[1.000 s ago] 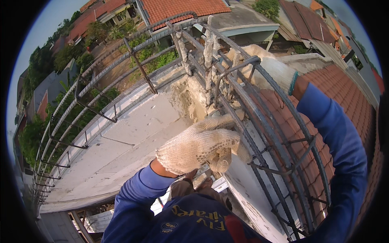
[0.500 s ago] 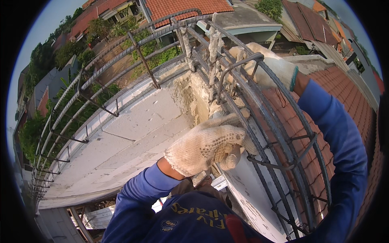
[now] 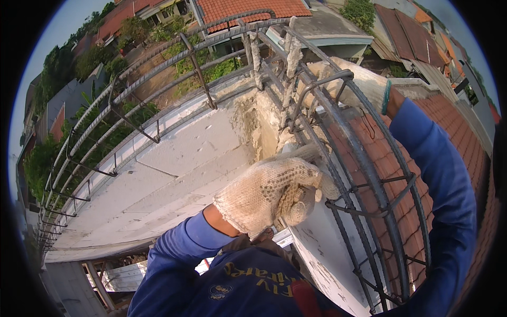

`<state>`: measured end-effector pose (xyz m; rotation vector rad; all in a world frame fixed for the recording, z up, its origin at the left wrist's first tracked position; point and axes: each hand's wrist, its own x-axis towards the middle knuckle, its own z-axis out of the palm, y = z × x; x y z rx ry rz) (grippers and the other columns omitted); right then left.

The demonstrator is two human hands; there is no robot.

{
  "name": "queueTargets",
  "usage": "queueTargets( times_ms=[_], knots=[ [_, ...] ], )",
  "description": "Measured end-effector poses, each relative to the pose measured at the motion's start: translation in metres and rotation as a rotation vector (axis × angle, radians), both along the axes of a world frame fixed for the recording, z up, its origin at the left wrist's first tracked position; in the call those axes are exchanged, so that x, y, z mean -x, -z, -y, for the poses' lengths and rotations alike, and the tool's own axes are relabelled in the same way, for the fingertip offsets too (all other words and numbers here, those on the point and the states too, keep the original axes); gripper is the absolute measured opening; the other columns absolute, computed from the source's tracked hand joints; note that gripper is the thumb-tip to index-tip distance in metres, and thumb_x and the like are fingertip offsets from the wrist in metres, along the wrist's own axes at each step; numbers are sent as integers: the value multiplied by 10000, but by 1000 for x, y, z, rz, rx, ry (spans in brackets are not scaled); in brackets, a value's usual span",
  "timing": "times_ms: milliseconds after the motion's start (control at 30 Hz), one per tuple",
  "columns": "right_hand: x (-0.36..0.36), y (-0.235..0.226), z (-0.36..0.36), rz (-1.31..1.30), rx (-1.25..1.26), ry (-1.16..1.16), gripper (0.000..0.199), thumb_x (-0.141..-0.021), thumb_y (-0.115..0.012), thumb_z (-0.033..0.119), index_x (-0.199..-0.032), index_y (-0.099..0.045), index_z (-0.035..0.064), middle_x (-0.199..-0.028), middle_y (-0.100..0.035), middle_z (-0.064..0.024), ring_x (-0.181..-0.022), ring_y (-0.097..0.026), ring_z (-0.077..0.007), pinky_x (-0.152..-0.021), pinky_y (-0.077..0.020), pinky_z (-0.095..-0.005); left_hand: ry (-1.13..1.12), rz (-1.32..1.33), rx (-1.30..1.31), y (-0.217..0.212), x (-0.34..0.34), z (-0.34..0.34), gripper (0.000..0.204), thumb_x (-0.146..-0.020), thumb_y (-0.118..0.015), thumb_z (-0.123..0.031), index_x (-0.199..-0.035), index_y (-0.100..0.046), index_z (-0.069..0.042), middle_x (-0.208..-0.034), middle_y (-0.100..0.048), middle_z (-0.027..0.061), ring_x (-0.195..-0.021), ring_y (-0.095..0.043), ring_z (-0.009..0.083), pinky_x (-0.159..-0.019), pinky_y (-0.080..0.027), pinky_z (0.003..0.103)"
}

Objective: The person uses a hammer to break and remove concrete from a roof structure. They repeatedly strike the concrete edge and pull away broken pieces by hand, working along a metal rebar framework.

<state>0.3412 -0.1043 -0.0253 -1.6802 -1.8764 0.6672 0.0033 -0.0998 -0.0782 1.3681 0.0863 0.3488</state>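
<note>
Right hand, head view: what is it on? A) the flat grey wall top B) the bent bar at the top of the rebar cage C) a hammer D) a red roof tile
B: the gloved right hand is closed in a grip around a curved steel bar of the rebar cage, above the corner where the bars meet, clear of the tiled roof behind.
</note>
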Motion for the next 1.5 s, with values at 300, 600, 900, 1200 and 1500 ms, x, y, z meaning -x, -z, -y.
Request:
queueTargets(
  times_ms=[300,600,900,1200,1500],
  knots=[
    [4,-8,2,123,38,-22,402,-934,-789,213,-1239,-667,-19,-1097,-704,-142,-957,-677,-275,-906,-574,-423,263,11,726,12,-16,-8,156,-1090,-606,-113,-1188,-664,-7,-951,-662,76,-782,-597,136,-675,-478,293],
    [29,-19,19,-217,227,134,274,-1011,-659,287,-1071,-725,29,-824,-648,-27,-731,-584,-138,-675,-524,-326,153,-126,734,0,-18,-14,210,-1113,-602,-205,-1172,-652,-10,-907,-626,54,-691,-635,185,-608,-514,329],
    [6,-10,40,222,166,-125,230,-1051,-666,177,-1242,-715,58,-1035,-721,-68,-946,-686,-191,-825,-576,-324,291,79,901,9,-27,-18,252,-1108,-591,-175,-1253,-655,20,-1045,-681,118,-836,-718,244,-706,-581,358],
    [1,-18,44,605,-111,-199,344,-1002,-708,325,-1276,-775,127,-1183,-746,-117,-1050,-700,-225,-854,-578,-343,-61,-270,86,-31,0,-19,271,-1071,-684,-178,-1257,-737,11,-967,-777,83,-771,-696,101,-626,-543,283],
    [11,-25,43,182,121,89,435,-947,-735,450,-1196,-801,100,-1105,-708,-107,-961,-679,-204,-808,-564,-337,-637,212,-1173,12,-34,-99,283,-887,-793,-79,-1165,-784,-29,-1137,-790,172,-937,-767,337,-826,-609,402]
  ],
)
